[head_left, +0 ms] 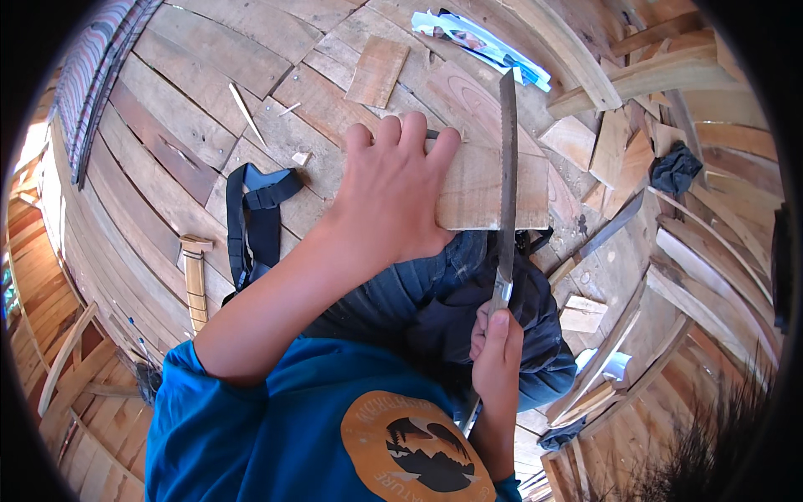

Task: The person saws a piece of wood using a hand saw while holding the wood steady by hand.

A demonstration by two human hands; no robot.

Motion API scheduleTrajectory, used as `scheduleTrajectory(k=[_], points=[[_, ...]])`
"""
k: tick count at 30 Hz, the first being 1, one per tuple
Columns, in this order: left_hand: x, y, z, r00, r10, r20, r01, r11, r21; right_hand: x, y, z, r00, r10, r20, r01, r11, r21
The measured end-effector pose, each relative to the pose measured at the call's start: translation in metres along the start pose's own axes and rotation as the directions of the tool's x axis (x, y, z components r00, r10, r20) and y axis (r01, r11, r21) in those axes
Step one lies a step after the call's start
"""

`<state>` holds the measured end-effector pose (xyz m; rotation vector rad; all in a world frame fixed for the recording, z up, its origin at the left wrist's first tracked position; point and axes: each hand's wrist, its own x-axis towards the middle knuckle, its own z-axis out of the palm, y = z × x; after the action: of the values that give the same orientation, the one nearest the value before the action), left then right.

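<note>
My left hand presses down on a light wooden board, its fingers bent over it and the thumb at the near edge. A bit of something dark shows beside the fingertips, too covered to name. In my right hand is the handle of a handsaw. Its long toothed blade points away from me and lies across the board, near the right end. The board rests above my bent legs in dark trousers. Whether the teeth have cut into the wood, I cannot tell.
Left of my legs are a black strap and a wooden-handled hammer-like tool. A long blade and several wood offcuts lie to the right. Farther off are a plastic wrapper and a loose board on the plank floor.
</note>
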<state>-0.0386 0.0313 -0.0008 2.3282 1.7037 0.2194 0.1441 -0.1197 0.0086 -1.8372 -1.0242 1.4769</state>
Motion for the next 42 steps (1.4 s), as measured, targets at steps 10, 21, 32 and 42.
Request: scheduleTrajectory(k=[10, 21, 32, 42], points=[[0.002, 0.006, -0.003, 0.999, -0.029, 0.032, 0.027, 0.998, 0.056, 0.003, -0.018, -0.004, 0.993, 0.097, 0.065, -0.101, 0.993, 0.066], [0.002, 0.012, -0.003, 0.996, -0.059, 0.062, 0.054, 0.995, 0.081, -0.024, 0.000, -0.002, 0.994, 0.082, 0.069, -0.090, 0.988, 0.123], [-0.001, 0.007, 0.000, 1.000, -0.003, 0.013, 0.002, 0.996, 0.086, -0.053, 0.005, -0.014, 0.989, 0.148, 0.023, -0.150, 0.983, 0.110], [0.000, 0.006, -0.001, 1.000, -0.009, 0.019, 0.007, 0.995, 0.101, -0.044, 0.009, -0.007, 0.995, 0.102, 0.020, -0.103, 0.990, 0.097]])
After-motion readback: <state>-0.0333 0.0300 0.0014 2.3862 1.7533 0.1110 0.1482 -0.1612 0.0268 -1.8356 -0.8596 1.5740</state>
